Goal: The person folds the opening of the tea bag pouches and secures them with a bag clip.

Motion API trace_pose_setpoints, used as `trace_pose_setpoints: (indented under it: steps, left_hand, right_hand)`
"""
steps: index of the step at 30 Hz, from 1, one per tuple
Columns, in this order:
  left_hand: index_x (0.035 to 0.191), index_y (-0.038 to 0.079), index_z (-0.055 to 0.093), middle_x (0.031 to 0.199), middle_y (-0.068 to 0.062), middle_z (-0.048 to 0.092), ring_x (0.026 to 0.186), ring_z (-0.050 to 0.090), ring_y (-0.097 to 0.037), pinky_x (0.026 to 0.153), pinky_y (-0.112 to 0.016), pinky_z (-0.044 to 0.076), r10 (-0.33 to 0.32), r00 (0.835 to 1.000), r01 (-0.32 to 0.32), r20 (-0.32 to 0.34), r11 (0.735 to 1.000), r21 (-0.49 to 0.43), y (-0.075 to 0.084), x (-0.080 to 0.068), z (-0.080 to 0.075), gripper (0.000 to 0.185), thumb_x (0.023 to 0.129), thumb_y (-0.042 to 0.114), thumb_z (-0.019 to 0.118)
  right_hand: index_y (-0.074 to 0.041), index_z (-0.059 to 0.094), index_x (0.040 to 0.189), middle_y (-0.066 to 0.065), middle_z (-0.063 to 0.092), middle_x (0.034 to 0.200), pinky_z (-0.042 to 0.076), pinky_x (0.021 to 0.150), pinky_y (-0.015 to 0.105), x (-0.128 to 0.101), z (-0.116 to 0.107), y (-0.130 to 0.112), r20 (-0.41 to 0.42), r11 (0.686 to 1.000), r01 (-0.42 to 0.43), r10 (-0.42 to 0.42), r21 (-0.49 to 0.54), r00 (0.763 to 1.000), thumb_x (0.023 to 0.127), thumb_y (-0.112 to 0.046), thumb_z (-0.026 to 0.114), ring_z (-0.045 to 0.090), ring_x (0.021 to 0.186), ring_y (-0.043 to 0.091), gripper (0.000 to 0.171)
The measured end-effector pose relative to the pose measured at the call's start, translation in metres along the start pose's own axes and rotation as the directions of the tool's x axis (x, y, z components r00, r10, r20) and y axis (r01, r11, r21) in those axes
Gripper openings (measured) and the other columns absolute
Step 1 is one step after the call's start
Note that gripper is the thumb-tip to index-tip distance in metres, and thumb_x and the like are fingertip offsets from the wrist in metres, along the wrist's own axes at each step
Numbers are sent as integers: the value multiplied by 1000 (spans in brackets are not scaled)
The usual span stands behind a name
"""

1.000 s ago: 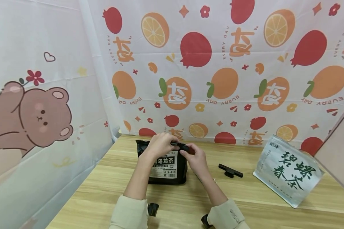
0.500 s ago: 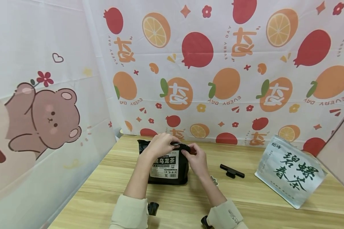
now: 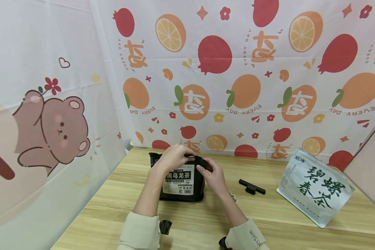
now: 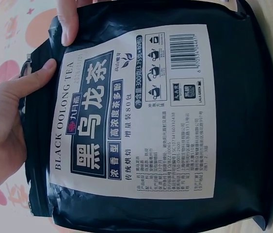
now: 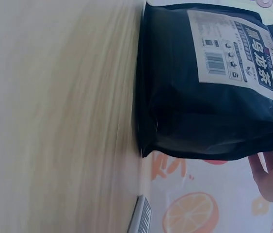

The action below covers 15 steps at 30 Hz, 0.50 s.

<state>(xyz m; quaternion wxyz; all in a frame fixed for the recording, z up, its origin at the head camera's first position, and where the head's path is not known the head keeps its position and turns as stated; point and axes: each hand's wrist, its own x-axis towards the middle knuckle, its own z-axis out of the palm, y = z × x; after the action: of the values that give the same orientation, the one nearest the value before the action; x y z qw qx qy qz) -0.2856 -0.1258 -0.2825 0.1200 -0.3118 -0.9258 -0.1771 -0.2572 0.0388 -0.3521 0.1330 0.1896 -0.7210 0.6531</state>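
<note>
Your left hand (image 3: 174, 158) and right hand (image 3: 213, 172) pinched the top of the black tea bag (image 3: 182, 178) standing on the table (image 3: 268, 211); presumably you needed even pressure along its seal.

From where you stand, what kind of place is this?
Probably a small makeshift recording booth, not a real kitchen or shop: a wooden table walled in by cartoon fruit-print sheets, holding just a black tea bag and a silver tea pouch.
</note>
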Motion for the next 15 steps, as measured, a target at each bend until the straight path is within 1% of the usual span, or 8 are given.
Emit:
trace_pose_setpoints:
  steps: [3,6,8,10,13,15]
  left_hand:
    - [93,12,74,87,4,68,79,62,-12,70,-29,48,-1,1000,1,11,999,-35,-3,0,-1,12,84,11,68]
    - [96,10,73,90,3,68,82,61,-10,73,-28,48,-22,999,27,42,991,-132,-6,0,-2,13,85,7,65]
    - [97,9,72,92,2,67,85,61,-11,74,-28,48,-26,998,36,54,978,-204,-8,0,-3,14,86,6,64]
    - [98,9,72,94,2,67,89,60,-12,76,-28,47,-32,998,44,50,960,-275,-9,-1,-4,15,87,6,63]
    - [98,9,72,94,2,67,91,60,-13,76,-29,48,-28,999,35,27,943,-331,-11,-3,-6,14,88,9,63]
    - [98,9,72,94,2,68,91,61,-13,76,-29,48,-28,1000,30,10,941,-337,-11,-4,-7,14,88,10,62]
  right_hand:
    - [7,62,104,19,63,100,49,78,34,4,2,14,-28,997,-38,40,61,999,85,-4,66,60,94,28,23]
    - [4,65,103,16,65,97,49,74,28,6,5,25,-71,994,-55,61,92,996,82,-7,69,62,89,21,24]
    - [3,66,104,14,66,95,49,71,26,5,6,29,-95,996,-42,50,81,994,82,-9,70,62,86,19,25]
    - [3,66,104,14,66,95,49,71,26,5,7,30,-110,996,-27,36,82,993,82,-9,70,63,85,18,26]
    - [4,65,106,15,66,97,49,72,26,4,7,31,-97,997,3,5,82,995,84,-8,67,62,86,18,25]
    - [5,63,107,16,65,99,48,75,26,3,5,31,-76,996,15,-8,87,997,86,-7,65,61,88,20,25]
